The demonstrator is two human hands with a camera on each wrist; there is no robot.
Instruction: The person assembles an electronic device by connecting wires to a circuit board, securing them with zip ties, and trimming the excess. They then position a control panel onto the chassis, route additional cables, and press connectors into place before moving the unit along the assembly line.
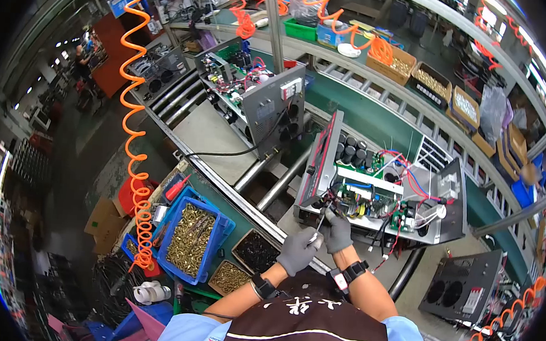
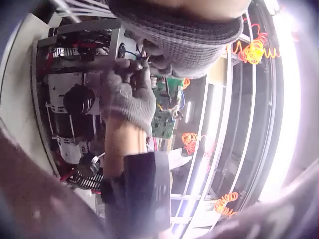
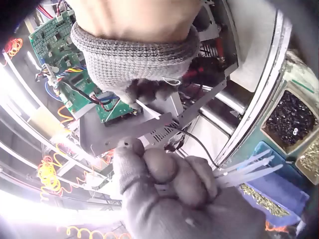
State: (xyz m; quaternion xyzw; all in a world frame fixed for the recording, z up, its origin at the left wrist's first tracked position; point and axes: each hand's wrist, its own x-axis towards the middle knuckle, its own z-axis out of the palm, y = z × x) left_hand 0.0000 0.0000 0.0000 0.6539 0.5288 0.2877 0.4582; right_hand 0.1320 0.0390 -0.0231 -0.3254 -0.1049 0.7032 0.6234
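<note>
Both hands wear grey gloves and work close together at the front lower corner of an opened device [image 1: 373, 184]. The left hand [image 1: 299, 251] has curled fingers round several white cable ties [image 3: 251, 170], whose ends stick out past its palm in the right wrist view. Beside the device's front panel, the right hand [image 1: 337, 232] pinches a thin white tie [image 3: 148, 109] near dark wires. In the left wrist view the right hand [image 2: 129, 94] has bent fingers at the casing edge. Its fingertips are partly hidden.
A blue bin of brass-coloured parts [image 1: 189, 240], a box of black parts [image 1: 256, 252] and a box of small screws [image 1: 230, 278] stand at the left. Another opened device [image 1: 252, 99] is further back; a closed unit [image 1: 464, 285] lies right. Orange coiled hoses [image 1: 132, 97] hang around.
</note>
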